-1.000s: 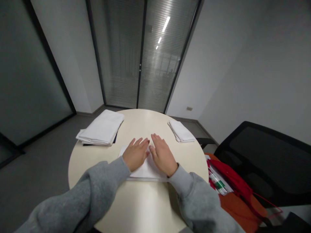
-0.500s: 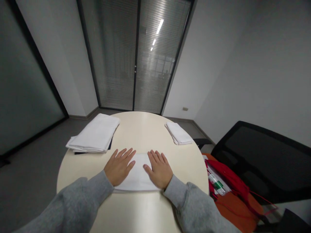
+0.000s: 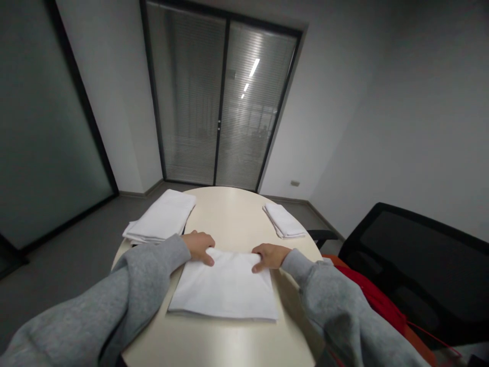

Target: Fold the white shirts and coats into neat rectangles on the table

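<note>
A folded white cloth lies on the round cream table in front of me. My left hand grips its far left corner, thumb on top and fingers curled beneath the edge. At the far right corner my right hand pinches the cloth in the same way. The undersides of both hands' fingers are hidden.
A stack of folded white cloths sits at the table's left edge. One smaller folded pile lies at the right. A black mesh chair with a red item on its seat stands to the right.
Both hands have gone from lying flat on the cloth to gripping its far corners. More of the cloth shows now, and the camera view has tilted up.
</note>
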Tool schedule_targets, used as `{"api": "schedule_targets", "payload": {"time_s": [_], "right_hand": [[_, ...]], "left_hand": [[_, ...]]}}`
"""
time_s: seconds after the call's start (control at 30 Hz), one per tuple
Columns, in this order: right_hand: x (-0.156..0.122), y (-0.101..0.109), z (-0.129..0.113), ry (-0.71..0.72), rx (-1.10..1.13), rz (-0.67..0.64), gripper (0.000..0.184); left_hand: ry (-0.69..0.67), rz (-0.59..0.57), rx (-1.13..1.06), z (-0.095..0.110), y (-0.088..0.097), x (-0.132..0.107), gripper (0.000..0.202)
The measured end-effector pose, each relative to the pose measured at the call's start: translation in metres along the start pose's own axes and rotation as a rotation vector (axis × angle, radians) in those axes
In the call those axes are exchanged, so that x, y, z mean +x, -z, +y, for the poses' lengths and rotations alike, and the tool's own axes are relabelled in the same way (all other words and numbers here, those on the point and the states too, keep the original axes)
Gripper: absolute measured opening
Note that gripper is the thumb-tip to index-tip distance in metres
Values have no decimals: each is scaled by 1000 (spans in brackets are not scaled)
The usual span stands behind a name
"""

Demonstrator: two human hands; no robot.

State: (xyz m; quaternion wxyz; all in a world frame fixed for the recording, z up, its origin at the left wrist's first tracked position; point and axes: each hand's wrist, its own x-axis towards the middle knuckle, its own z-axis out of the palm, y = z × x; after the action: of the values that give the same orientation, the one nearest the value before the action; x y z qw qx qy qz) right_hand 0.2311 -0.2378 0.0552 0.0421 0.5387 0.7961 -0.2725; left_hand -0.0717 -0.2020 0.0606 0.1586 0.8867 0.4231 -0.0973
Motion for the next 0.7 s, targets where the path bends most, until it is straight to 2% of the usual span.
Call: {"api": "schedule_targets", "payload": {"time_s": [0.1,0.17,0.23,0.27,0.33,0.4,0.5,0.57,0.63,0.7], "right_hand": [[-17,26,-6,61,-12,116,18],[-32,37,-8,142,-50,309,13],[-45,35,-9,247,-121,528,9],[-50,28,-9,292,-171,623,11],[-57,4,-7,344,-290,745,24],[-62,-29,-5,370,-413,796,33],[-73,-80,-3,360,-458,752,38],[-86,-104,-4,357,-441,685,44],[-101,-114,-9,379,-439,613,50],[-110,-108,-19,370,-417,577,55]], "left_hand": [[-83,175,-32,-1,28,-9,28],[-134,347,-32,2,43,-23,19],[-148,522,22,8,46,-37,7],[-141,593,73,12,42,-44,4],[-117,674,194,21,21,-53,12],[-115,675,282,29,-13,-59,15],[-155,621,299,40,-69,-72,12],[-167,583,227,46,-95,-88,13],[-176,541,107,49,-103,-105,25],[-171,535,3,49,-94,-113,30]]}}
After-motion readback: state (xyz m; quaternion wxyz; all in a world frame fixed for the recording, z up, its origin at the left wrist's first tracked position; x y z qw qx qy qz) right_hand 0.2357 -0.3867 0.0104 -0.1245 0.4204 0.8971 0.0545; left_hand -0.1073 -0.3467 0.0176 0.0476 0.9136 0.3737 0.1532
